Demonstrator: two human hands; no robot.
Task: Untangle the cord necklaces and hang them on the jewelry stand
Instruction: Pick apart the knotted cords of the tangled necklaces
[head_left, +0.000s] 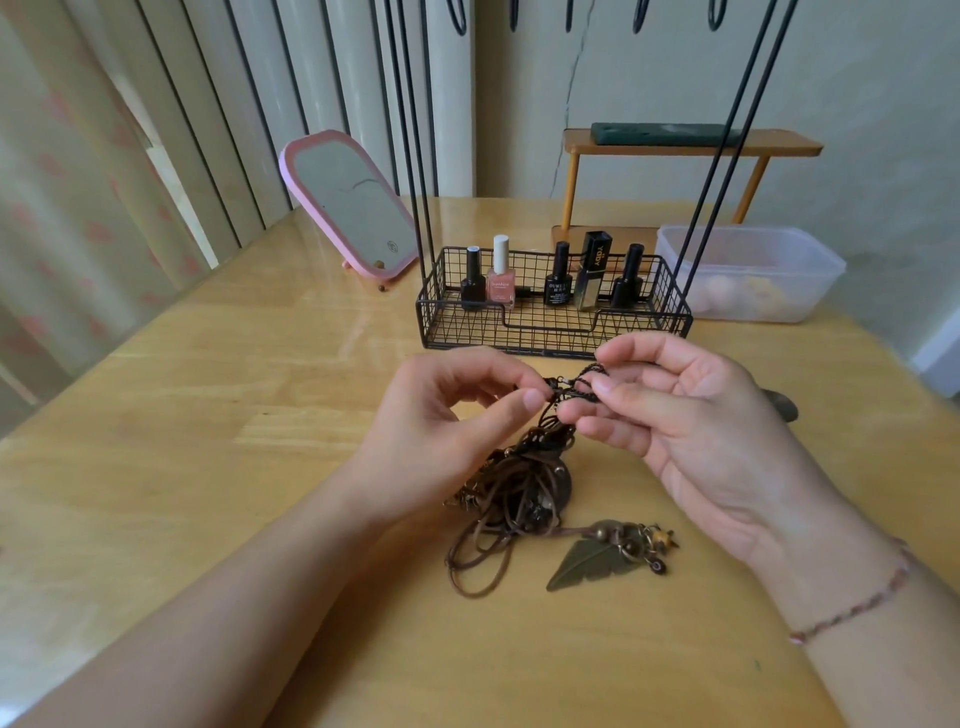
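Above the middle of the wooden worktop both hands work at one knot — the left hand pinches the dark cord between thumb and forefinger, and the right hand pinches a braided loop just beside it. Below them the tangled cord necklaces hang down into a brown heap on the worktop, with a bronze leaf pendant and a cluster of beads lying to its right. Behind the hands stands the black wire jewelry stand — its basket base holds nail polish bottles. A pink mirror leans at the back left.
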